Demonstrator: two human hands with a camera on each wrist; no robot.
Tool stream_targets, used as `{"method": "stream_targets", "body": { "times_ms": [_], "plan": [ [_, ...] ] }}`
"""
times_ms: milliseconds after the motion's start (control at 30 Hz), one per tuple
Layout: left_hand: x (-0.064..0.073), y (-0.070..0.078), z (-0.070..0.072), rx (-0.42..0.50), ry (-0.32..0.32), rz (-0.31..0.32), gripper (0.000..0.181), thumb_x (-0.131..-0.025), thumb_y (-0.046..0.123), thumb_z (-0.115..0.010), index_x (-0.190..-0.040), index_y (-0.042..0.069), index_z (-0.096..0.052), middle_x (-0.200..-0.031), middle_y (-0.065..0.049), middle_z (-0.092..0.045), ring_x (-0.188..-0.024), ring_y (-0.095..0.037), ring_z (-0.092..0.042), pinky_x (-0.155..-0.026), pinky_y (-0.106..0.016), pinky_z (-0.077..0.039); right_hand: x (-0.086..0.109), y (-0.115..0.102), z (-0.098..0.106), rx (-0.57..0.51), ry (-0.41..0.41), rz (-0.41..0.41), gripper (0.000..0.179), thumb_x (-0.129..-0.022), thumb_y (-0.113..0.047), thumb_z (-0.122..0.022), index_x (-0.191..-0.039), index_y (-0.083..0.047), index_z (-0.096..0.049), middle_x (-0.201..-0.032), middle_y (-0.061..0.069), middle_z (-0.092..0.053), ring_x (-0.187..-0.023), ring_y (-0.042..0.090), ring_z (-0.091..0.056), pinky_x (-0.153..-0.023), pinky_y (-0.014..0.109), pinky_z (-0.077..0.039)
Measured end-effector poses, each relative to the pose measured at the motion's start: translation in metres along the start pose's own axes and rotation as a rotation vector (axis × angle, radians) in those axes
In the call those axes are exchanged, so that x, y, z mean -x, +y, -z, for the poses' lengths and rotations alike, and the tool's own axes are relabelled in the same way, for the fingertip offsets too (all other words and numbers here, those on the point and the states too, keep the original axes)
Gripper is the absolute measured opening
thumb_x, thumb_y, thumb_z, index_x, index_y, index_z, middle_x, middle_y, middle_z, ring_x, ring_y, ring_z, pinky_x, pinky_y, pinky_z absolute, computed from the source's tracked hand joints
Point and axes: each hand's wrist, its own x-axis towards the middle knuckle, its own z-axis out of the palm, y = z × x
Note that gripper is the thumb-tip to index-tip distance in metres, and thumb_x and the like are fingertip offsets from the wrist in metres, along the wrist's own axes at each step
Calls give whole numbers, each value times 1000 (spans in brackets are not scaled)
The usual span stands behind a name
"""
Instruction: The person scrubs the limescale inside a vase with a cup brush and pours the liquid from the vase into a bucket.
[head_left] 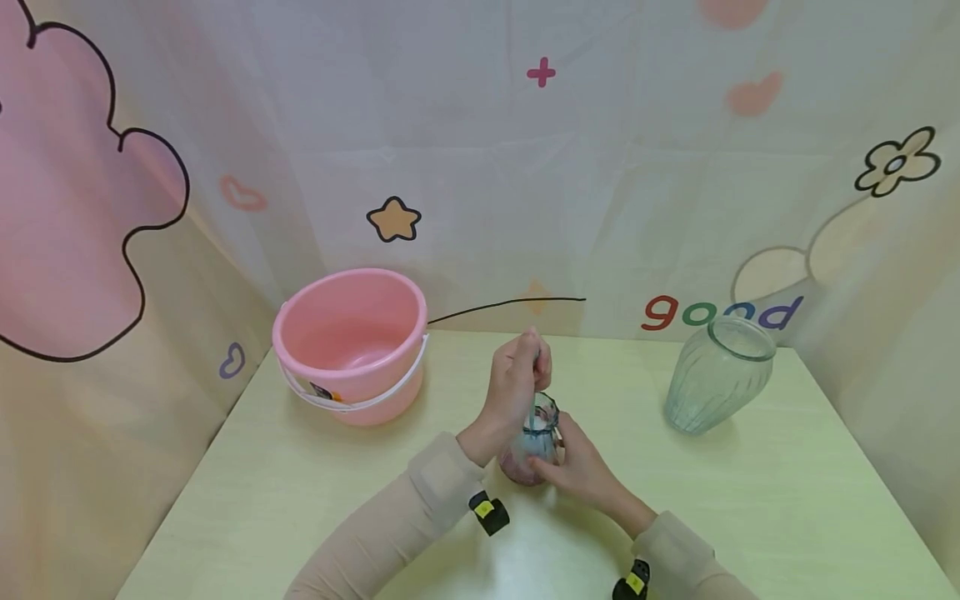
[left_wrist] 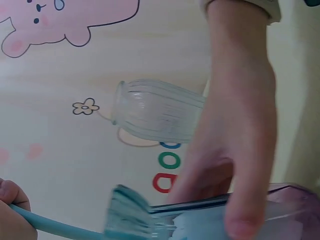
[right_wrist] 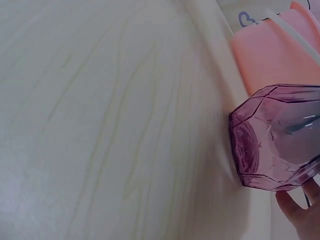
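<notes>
A passage lies between the right hand (head_left: 588, 471) and the ribbed glass vase (head_left: 712, 383) at far right; the pink bucket (head_left: 367, 388) blocks the far left of the counter (head_left: 225, 508), and the left hand (head_left: 517, 375) obstructs the purple-based vase (head_left: 519, 469) from above.

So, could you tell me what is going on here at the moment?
A person is working with a small pink-and-blue glass vase. The left hand grips a light blue stick that goes down through its mouth, while the right hand holds it around the body. On the table, a pink bucket stands to the left and a larger greenish glass vase to the right, both untouched.
</notes>
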Motion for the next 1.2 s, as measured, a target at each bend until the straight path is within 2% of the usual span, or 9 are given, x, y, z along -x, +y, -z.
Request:
{"method": "stream_targets", "body": {
  "times_ms": [200, 467, 667, 867, 1100, 1200],
  "plan": [
    [-5, 10, -1, 8, 7, -29, 49, -98, 34, -32, -63, -1, -34, -49, 5, -29, -41, -11, -23, -43, -23, -21, -1, -3, -1, 6, 4, -44, 62, -76, -16, -74, -126, -8, -39, -119, 7, -51, -110, 22, -50, -88, 45, -46],
    [-3, 8, -2, 30, 18, -22, 49, -99, 32, -31, -64, -3, -34, -51, 5, -30, -41, -10, -23, -43, -22, -21, -1, -2, -2, 18, 8, -61, 64, -75, -17, -75, -127, -8, -38, -119, 7, -50, -110, 22, -50, -87, 45, -47],
    [1, 0, -2, 32, 19, 11, 50, -99, 34, -32, -65, -4, -34, -51, 4, -31, -42, -10, -24, -43, -22, -21, 0, -1, -2, 20, 43, -8, 63, -74, -14, -76, -125, -5, -40, -117, 9, -52, -105, 22, -51, -83, 44, -49],
    [8, -11, -1, -10, -2, 64, 48, -101, 28, -29, -68, -6, -36, -52, 1, -31, -42, -9, -26, -43, -22, -24, 0, 0, -2, 31, 68, 62, 60, -73, -12, -76, -122, -3, -42, -115, 8, -53, -102, 20, -51, -79, 40, -49],
    [10, -17, -2, -3, 4, 42, 50, -100, 33, -31, -68, -6, -36, -54, 0, -31, -43, -8, -26, -44, -21, -25, 0, 1, -2, 38, 81, 84, 59, -73, -13, -76, -121, -3, -43, -115, 9, -53, -101, 19, -50, -77, 36, -48],
    [10, -18, -2, -4, 8, 44, 50, -100, 33, -31, -67, -5, -36, -54, 0, -31, -43, -9, -26, -44, -21, -25, 0, 1, -2, 49, 90, 89, 59, -72, -14, -77, -119, -3, -44, -113, 8, -54, -97, 17, -49, -74, 31, -47]
  ]
}}
